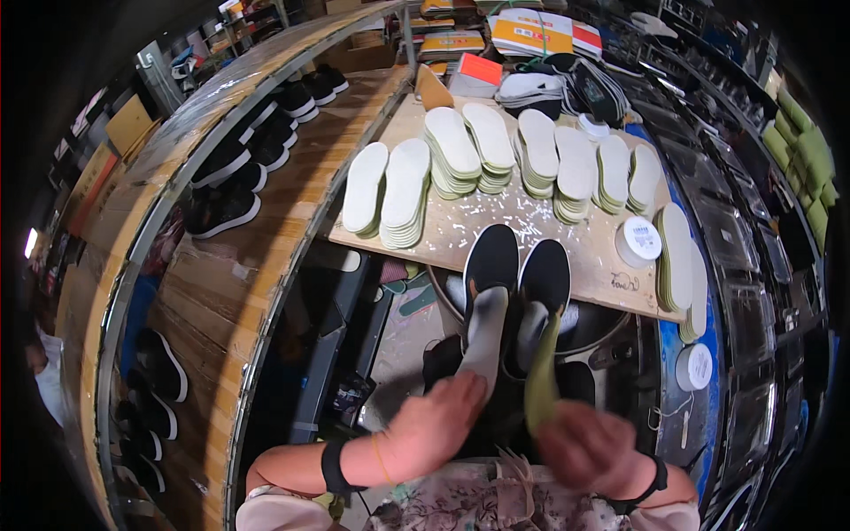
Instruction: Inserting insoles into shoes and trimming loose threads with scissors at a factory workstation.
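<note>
Two black slip-on shoes with white sole edges, a left shoe (492, 255) and a right shoe (545, 265), stand side by side at the table's front edge, toes away from me. My left hand (429, 423) has its fingers closed at the heel end of a pale insole (485, 332), whose front lies in the left shoe's opening. My right hand (586, 442), smeared by motion, grips a yellow-green insole (542, 376) turned on edge at the right shoe's opening. A greyish lining or insole shows inside that shoe; its kind is unclear.
Several insole stacks (453, 146) line the wooden table (425, 234), with white scraps scattered before them. Round white-lidded tubs (638, 241) stand at the right. A wooden rack (292, 168) at the left holds several black shoes (226, 212). Dark plastic trays (748, 310) run along the right.
</note>
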Tool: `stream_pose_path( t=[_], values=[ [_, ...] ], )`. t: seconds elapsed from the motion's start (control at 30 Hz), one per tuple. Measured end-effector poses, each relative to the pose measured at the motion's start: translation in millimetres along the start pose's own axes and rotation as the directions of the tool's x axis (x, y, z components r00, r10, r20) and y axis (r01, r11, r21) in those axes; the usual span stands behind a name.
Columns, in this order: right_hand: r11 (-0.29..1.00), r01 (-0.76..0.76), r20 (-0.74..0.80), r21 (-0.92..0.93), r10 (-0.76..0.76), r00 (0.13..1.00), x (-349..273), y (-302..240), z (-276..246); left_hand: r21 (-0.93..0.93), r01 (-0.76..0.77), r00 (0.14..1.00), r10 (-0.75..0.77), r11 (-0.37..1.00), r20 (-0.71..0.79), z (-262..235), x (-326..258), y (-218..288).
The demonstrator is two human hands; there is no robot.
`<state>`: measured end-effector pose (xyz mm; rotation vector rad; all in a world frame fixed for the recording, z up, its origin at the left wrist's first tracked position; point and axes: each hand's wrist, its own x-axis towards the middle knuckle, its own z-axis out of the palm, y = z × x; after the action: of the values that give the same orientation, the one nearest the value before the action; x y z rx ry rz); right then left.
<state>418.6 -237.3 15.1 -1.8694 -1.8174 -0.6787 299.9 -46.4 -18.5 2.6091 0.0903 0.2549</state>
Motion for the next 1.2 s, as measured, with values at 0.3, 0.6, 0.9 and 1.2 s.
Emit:
stream_pose_path(
  t=[0.3, 0.6, 0.9, 1.2],
  values=[
    [0.978, 0.191, 0.091, 0.081, -0.198, 0.976, 3.8, -4.5, 40.6, 0.475, -0.256, 0.965, 0.195, 0.842, 0.174, 52.4, 59.8, -65.8],
    [0.989, -0.037, 0.244, -0.141, 0.071, 0.967, -0.1, 18.1, 30.8, 0.397, -0.273, 0.939, 0.152, 0.876, 0.310, 58.4, 113.1, -67.7],
    [0.997, 0.022, 0.339, -0.067, 0.002, 0.941, 3.7, 10.3, 39.9, 0.557, -0.546, 0.781, 0.140, 0.625, 0.609, 69.2, 139.7, -69.1],
    [0.997, 0.059, 0.333, 0.045, -0.071, 0.940, -39.5, 56.6, 84.2, 0.558, -0.504, 0.739, -0.005, 0.659, 0.674, 80.1, 144.7, -62.8]
  ],
)
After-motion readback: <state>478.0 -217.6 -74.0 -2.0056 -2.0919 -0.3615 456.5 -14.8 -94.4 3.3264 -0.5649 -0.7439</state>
